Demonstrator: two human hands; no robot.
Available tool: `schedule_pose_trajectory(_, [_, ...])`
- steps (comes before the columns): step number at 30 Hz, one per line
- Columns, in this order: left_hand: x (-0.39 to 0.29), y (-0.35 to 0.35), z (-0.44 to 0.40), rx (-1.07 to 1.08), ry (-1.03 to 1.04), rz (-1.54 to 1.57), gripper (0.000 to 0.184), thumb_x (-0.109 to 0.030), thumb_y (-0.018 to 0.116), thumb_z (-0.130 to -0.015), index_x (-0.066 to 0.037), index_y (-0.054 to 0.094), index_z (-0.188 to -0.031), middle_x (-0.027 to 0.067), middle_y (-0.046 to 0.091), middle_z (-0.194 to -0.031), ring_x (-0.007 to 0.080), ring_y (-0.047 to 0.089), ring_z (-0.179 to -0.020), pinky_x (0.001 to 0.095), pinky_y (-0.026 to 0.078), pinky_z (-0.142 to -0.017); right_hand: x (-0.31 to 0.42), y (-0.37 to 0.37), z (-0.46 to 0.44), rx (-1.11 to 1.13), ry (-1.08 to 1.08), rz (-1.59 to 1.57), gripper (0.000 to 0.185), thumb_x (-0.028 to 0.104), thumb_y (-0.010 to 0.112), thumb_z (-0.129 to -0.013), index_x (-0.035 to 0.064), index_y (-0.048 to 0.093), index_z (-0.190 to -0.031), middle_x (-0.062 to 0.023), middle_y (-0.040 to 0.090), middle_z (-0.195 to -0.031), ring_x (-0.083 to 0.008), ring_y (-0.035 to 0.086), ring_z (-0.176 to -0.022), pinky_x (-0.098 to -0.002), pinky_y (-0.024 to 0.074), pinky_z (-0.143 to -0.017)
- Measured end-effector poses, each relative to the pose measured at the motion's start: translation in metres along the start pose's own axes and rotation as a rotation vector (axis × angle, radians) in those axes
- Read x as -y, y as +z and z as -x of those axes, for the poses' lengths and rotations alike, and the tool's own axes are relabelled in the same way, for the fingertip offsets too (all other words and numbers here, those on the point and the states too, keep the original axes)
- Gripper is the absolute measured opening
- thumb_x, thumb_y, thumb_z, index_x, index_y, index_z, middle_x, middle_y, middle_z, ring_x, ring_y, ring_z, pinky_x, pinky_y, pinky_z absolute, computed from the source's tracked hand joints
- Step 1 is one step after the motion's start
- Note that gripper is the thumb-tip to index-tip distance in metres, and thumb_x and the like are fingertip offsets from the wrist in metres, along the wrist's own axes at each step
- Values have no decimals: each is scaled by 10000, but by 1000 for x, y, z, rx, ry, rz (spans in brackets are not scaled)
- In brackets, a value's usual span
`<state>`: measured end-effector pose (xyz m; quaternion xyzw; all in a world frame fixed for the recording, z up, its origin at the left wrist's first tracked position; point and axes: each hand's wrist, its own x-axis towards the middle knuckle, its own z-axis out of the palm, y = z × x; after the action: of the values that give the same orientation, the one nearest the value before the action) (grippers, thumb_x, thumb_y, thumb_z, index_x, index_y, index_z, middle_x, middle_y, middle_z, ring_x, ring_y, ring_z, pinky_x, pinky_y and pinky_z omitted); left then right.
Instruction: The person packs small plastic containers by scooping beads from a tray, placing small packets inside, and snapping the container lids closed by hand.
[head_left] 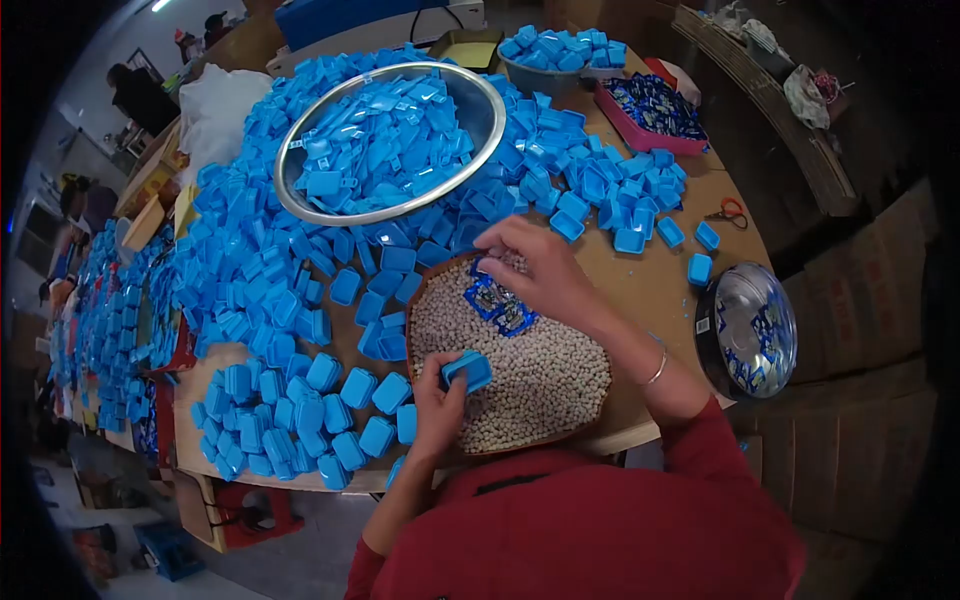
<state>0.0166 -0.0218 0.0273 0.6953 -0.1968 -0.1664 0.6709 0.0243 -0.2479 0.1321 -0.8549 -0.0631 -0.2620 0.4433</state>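
My left hand [438,410] is closed round a small blue plastic box [468,370], held over the near left edge of a brown-rimmed tray [606,395]. Small round whitish beads [540,385] fill the tray. My right hand [540,270] is above the tray's far side, thumb and forefinger apart, with nothing visible between them. Just below it, several shiny blue printed packets [500,305] lie on the beads. Blue box parts [392,258] are strewn close by, beyond the tray. Closed-looking blue boxes [345,450] are heaped to the left of my left hand.
A large metal bowl [490,150] of blue lids rests on the heap. At the back right are a grey basin [540,82] of blue boxes and a pink tray [660,143] of packets. Scissors [732,212] and a round tin [775,345] lie right. Other people [140,100] are far left.
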Motion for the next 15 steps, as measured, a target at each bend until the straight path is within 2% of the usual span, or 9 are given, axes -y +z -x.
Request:
schedule_pose_trajectory(1, [2, 0, 0, 11, 17, -2, 177, -16, 533, -888, -15, 525, -1065, 38, 555, -924, 83, 488, -810, 232, 412, -686, 6, -6, -15, -15, 20, -4, 152, 88, 662, -821, -1, 616, -935, -93, 610, -868, -194, 621, -788, -319, 494, -636])
schedule_pose_trajectory(2, [10, -2, 0, -6, 29, -1, 179, -17, 534, -887, -23, 522, -1065, 39, 542, -927, 91, 481, -832, 245, 410, -713, 5, -13, -24, -6, -20, 83, 94, 82, 645, -826, 17, 617, -887, -90, 611, -808, -208, 632, -729, -323, 491, -588])
schedule_pose_trajectory(5, [-4, -5, 0, -12, -30, 8, 180, -17, 531, -887, -30, 519, -1066, 33, 523, -900, 92, 475, -826, 252, 408, -715, -3, -27, -12, 38, 47, 315, 51, 70, 624, -827, 31, 613, -858, -106, 613, -788, -256, 632, -694, -332, 488, -586])
schedule_pose_trajectory(6, [-10, -5, 2, -12, -57, 22, 180, -17, 528, -887, -34, 518, -1066, 30, 514, -892, 90, 470, -820, 253, 406, -714, -17, -29, 1, 76, 90, 427, 50, 68, 621, -817, 33, 612, -852, -130, 614, -795, -302, 620, -679, -344, 484, -585])
schedule_pose_trajectory(9, [-12, -3, 1, -21, -69, 130, 180, -20, 519, -887, -25, 520, -1066, 35, 528, -923, 92, 483, -838, 250, 413, -729, -49, -27, 53, 246, 336, 569, 48, 63, 617, -810, 33, 616, -848, -136, 614, -804, -317, 618, -694, -364, 481, -591])
schedule_pose_trajectory(11, [-10, -5, -1, -12, -31, 48, 184, -16, 521, -880, -16, 524, -1063, 38, 543, -951, 96, 500, -861, 246, 425, -745, -45, -29, 93, -25, 250, 380, 47, 59, 616, -808, 32, 618, -846, -132, 605, -749, -323, 616, -677, -376, 483, -595])
schedule_pose_trajectory(12, [-5, -4, -2, -25, 0, 50, 189, -16, 533, -870, -11, 529, -1059, 43, 553, -965, 102, 511, -882, 246, 434, -763, -41, -37, 109, -58, 277, 426, 55, 58, 618, -812, 26, 626, -857, -131, 610, -734, -294, 630, -681, -362, 487, -602])
schedule_pose_trajectory(15, [9, -6, -4, 0, 35, 117, 189, -31, 545, -864, -13, 534, -1052, 37, 541, -952, 96, 494, -857, 241, 425, -755, -27, -64, 144, -191, 553, 372, 75, 69, 628, -824, 15, 635, -874, -126, 631, -747, -236, 640, -672, -331, 488, -606])
